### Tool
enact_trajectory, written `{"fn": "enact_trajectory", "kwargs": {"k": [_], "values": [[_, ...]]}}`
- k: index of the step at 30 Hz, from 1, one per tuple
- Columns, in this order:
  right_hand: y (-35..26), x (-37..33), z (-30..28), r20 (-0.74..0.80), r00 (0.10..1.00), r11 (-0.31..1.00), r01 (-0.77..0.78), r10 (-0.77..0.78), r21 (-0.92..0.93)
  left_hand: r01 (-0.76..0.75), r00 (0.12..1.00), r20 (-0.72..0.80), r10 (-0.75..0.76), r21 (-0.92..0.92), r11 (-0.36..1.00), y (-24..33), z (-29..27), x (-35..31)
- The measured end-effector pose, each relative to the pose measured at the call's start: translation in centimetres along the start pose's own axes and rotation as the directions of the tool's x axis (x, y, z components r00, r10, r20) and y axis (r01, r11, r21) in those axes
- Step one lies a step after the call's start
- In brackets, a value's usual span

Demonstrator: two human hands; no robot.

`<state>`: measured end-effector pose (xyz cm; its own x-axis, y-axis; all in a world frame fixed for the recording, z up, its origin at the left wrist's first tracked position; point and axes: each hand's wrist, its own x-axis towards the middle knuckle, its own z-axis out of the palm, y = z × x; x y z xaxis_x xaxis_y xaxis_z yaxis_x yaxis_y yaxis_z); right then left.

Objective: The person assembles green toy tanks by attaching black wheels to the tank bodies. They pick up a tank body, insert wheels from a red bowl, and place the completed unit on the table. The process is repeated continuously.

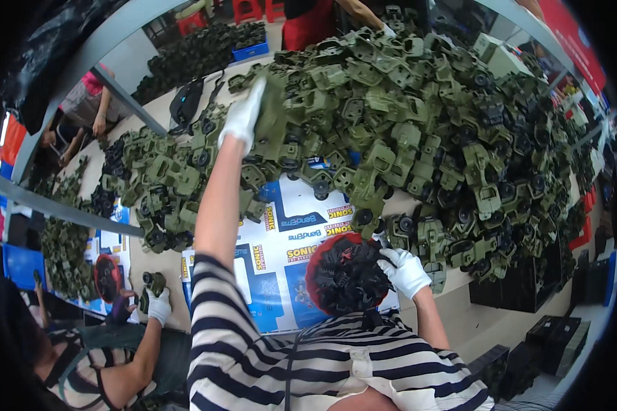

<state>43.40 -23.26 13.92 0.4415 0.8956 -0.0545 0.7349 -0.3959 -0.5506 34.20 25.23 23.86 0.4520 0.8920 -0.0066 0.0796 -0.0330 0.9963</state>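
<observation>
My left hand (242,118), in a white glove, reaches far forward over the near left side of a heap of olive-green toy vehicles (404,109). Its fingers are stretched out. Right beside them is a motion-blurred olive-green piece (273,113); whether they touch cannot be made out. At the right edge of a red-rimmed bowl (311,268) full of black parts (349,274), my gloved right hand (406,272) has thumb and fingers drawn together. What sits between those fingertips is too small to name.
A printed blue-and-white sheet (271,294) covers the tabletop before me. Grey metal posts (127,103) stand at the left. A co-worker's gloved hand (159,306) holds a green piece at lower left. Black crates (552,342) are at lower right, a blue bin (251,51) at the back.
</observation>
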Motion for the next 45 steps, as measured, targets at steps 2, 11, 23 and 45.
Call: {"fn": "enact_trajectory", "kwargs": {"k": [2,11,23,45], "values": [[0.3,0.1,0.4,-0.008,1.000,1.000,-0.009,0.009,0.001,0.210,0.978,0.030,-0.208,-0.158,0.965,2.1,2.4,1.4],[0.1,0.4,0.4,0.055,0.998,0.999,-0.021,0.023,-0.040,0.311,0.910,-0.345,0.229,0.935,0.172,-2.9,-9.9,-5.2],[-3.5,3.9,1.8,0.027,0.965,0.963,0.261,-0.259,-0.069,-0.230,0.928,0.060,0.367,0.868,0.440,-9.3,-12.5,-18.2],[-1.0,5.1,5.9,0.237,0.938,0.963,0.268,-0.253,-0.031,-0.851,0.525,0.843,0.118,0.519,0.079,-16.5,-12.9,-43.7]]}}
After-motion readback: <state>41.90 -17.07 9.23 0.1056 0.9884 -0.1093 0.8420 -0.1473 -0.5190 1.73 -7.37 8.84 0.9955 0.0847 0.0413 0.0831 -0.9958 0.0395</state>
